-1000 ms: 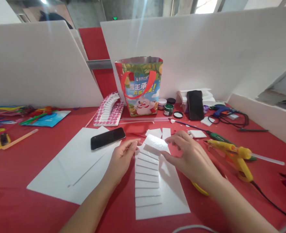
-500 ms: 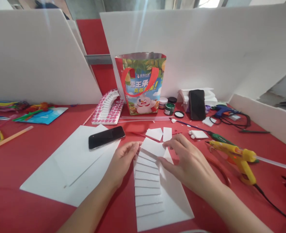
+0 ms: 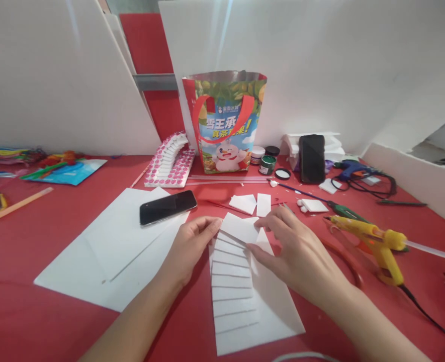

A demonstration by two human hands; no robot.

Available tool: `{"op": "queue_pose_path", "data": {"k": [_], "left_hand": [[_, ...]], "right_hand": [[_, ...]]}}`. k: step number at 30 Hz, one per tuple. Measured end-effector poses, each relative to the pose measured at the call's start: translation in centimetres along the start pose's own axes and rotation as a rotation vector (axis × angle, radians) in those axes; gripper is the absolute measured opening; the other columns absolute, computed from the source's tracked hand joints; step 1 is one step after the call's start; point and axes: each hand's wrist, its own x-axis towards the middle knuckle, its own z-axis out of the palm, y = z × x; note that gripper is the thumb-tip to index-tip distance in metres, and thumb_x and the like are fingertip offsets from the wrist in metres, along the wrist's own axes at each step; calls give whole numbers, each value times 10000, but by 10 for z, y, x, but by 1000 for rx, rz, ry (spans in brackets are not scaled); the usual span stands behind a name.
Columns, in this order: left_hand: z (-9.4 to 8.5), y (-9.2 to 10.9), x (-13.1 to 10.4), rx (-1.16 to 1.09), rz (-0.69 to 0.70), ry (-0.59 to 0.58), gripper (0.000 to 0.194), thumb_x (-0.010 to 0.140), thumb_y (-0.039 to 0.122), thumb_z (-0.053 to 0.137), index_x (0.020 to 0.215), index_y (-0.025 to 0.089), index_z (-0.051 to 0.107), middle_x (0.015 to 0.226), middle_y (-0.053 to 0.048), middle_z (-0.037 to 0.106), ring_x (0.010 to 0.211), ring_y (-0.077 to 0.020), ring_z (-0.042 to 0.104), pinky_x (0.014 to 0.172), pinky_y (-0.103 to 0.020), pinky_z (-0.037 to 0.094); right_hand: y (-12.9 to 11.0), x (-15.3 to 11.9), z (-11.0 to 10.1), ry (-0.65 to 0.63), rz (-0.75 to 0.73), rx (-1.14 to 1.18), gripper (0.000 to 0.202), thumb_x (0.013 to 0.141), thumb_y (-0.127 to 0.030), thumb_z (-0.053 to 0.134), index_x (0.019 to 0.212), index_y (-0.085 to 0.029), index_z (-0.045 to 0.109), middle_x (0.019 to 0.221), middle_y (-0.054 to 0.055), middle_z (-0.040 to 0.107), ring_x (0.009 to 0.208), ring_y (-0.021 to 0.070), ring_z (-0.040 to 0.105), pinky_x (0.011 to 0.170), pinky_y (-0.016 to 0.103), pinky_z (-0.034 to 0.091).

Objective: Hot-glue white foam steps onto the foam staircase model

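Observation:
A curved row of overlapping white foam-board strips (image 3: 232, 281), stepped like a staircase, lies on a larger white board (image 3: 277, 306) in front of me. At its far end sits a flat white foam-board piece (image 3: 241, 227). My left hand (image 3: 194, 244) pinches that piece's left edge between thumb and fingers. From the right, my right hand (image 3: 288, 244) grips the same piece, thumb at its near corner and fingers at its right edge. Just beyond lie loose white pieces, one five-sided (image 3: 244, 203) and one rectangular (image 3: 263, 204).
A yellow glue gun (image 3: 376, 241) lies at right, its cord running forward. A black phone (image 3: 168, 207) rests on white sheets (image 3: 94, 261) at left. Behind stand a printed bag (image 3: 226, 125), a finished-looking stepped model (image 3: 169, 163), paint jars (image 3: 267, 165) and another phone (image 3: 312, 158).
My left thumb and fingers have closed in on the piece's left edge. The right hand keeps its grip with little movement. The whole view has shifted slightly.

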Motion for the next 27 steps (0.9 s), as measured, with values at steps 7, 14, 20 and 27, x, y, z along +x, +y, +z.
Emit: {"op": "queue_pose_path", "data": {"k": [7,14,20,27], "left_hand": [[-2,-3,3,10,-2,5,331,813,491,747,960,196,766,760,-2,633,753,-167,572,756,-308,443],[-2,-3,2,10,-5,-2,311,813,475,750,940,192,767,774,2,660,687,-130,514,710,-274,417],[0,0,2,-1,-10,1,302,805,467,756,935,194,762,772,2,670,685,-135,527,708,-272,425],[0,1,2,23,3,6,294,796,465,757,893,187,745,739,1,662,694,-150,555,715,-282,439]], "right_hand": [[1,1,2,-30,14,23,207,826,-244,765,980,-170,649,922,48,605,740,194,608,619,305,471],[4,1,4,-38,18,47,195,850,-271,738,985,-168,641,928,55,593,747,193,590,630,315,474],[3,1,3,-59,30,46,186,863,-275,722,991,-169,639,927,59,598,744,190,585,639,315,472],[3,2,3,-65,35,46,195,861,-275,727,1001,-163,651,932,60,592,758,196,589,654,323,481]]}}
